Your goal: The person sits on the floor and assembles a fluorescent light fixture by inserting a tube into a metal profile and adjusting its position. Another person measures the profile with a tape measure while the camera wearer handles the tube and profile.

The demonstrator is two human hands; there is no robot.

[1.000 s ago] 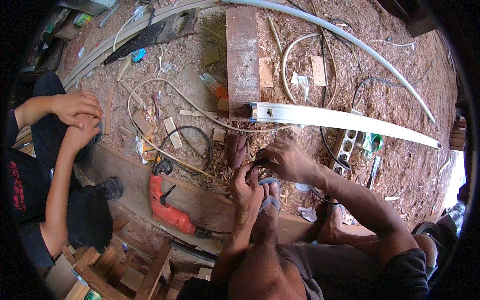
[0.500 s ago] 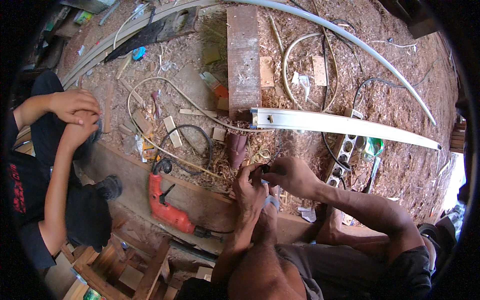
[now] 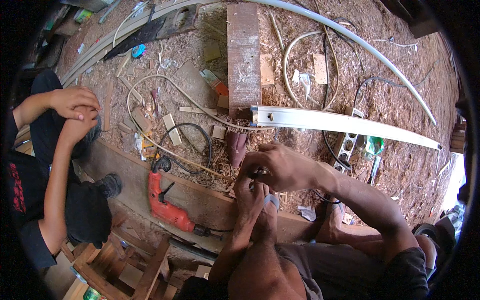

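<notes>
Fingers of the left hand [image 3: 249,195] are curled together on a small dark thing [image 3: 258,174], mostly hidden between the two hands; the right hand [image 3: 290,167] bends over it, touching the left, though I cannot tell whether its hidden fingertips grip; near them is a foot [image 3: 265,223]; beyond lie a curled maroon sheet [image 3: 237,149] and a white rail [image 3: 325,121]; well to the left lies a red drill [image 3: 170,210].

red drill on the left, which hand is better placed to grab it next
Probably the left hand: the red drill lies on that side, nearer to it, while the right hand would likely have to reach across. Both hands seem busy together, though.
</notes>
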